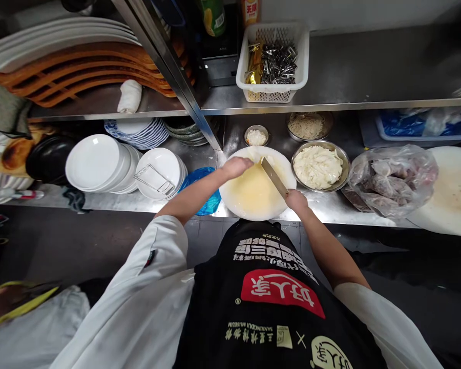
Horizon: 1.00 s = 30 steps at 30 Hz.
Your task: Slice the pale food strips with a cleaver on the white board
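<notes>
On the counter before me lies a round cutting board [253, 200], whitish at the rim and yellowish in the middle. My right hand [296, 200] is closed around the handle of a kitchen knife [273, 176], whose blade slants up and left across the board. Near the blade's far end, my left hand [238, 167] has its fingers bent together beside some pale food pieces [255, 155]; what it grips is too small to tell. To the right stands a metal bowl heaped with pale sliced food [318, 166]. A small bowl of white bits [256, 137] sits behind the board.
White plates [94, 161] are stacked at left, with a wire rack [153, 179] on a nearby stack. Blue plastic [207, 197] touches the board's left side. At right are a bagged dark food [394, 182] and another board [455, 195]. A shelf edge [330, 105] overhangs behind.
</notes>
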### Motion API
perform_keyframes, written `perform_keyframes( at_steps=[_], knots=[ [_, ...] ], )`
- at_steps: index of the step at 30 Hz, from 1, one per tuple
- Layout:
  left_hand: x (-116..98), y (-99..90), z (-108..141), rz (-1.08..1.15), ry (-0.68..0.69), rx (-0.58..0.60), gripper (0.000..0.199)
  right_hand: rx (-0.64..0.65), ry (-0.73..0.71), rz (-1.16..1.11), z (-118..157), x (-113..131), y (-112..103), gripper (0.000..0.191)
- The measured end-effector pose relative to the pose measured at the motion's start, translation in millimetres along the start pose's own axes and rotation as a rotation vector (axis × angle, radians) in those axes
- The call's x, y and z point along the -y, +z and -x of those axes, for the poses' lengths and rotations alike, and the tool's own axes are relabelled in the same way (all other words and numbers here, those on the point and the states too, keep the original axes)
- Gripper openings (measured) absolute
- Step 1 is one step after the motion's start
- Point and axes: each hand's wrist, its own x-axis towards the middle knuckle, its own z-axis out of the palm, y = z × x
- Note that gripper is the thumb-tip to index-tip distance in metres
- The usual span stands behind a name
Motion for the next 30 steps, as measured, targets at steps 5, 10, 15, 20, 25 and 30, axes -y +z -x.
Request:
perform_keyframes(
  at_steps=[5, 10, 15, 20, 25, 30],
  knots=[
    [-40, 94.7, 43, 0.118, 0.036, 0.111, 0.029, 0.003, 0.002, 0.016, -2, -1, 1, 0.032],
    [-58, 158.6, 76, 0.14, 0.043, 0.036, 0.028, -0.009, -0.006, 0.057, -2, 1, 2, 0.034],
    [-73, 205.1, 106, 0.201, -0.037, -0.101, 0.031, -0.02, -0.05, 0.104, 3, -7, 1, 0.036],
    [-88, 233.3, 123, 0.264, -0.136, -0.205, 0.033, 0.052, -0.22, 0.041, 20, -19, 2, 0.038],
    [-92, 235.9, 121, 0.305, -0.152, -0.294, 0.028, 0.293, -0.317, -0.059, 24, -10, 7, 0.035],
    [-89, 228.1, 116, 0.311, -0.131, -0.333, 0.027, 0.441, -0.3, -0.096, 8, 3, 8, 0.04]
  ],
)
